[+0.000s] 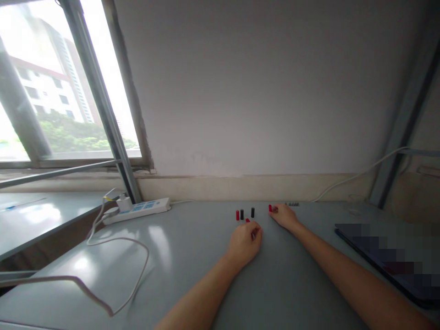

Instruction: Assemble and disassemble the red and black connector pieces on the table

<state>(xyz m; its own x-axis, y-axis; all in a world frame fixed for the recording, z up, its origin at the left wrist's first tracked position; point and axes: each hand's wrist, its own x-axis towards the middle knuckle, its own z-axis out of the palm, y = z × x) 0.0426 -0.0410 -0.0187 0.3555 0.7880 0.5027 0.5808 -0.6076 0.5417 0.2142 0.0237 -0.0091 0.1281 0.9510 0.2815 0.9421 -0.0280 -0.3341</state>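
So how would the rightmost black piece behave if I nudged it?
The black piece would probably tip, since it stands upright and narrow. It may roll afterwards, as its sides look rounded. Being small, it's likely light too.

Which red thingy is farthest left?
The upright red cylinder, left of a black cylinder; the other reds are by the left hand and right hand.

Single view, head-worn, from above the near side of the desk (pixel 185 284). Faces forward, tipped somewhat down: wall (pixel 261 91) across the upper middle, desk below. Wide coverage, window (pixel 68 101) at picture left, post (pixel 405 114) at picture right. Forearms (pixel 209 288) run in from the bottom, close to lens; left hand (pixel 244 240) farther out, right hand (pixel 283 214) farther still, near the wall.
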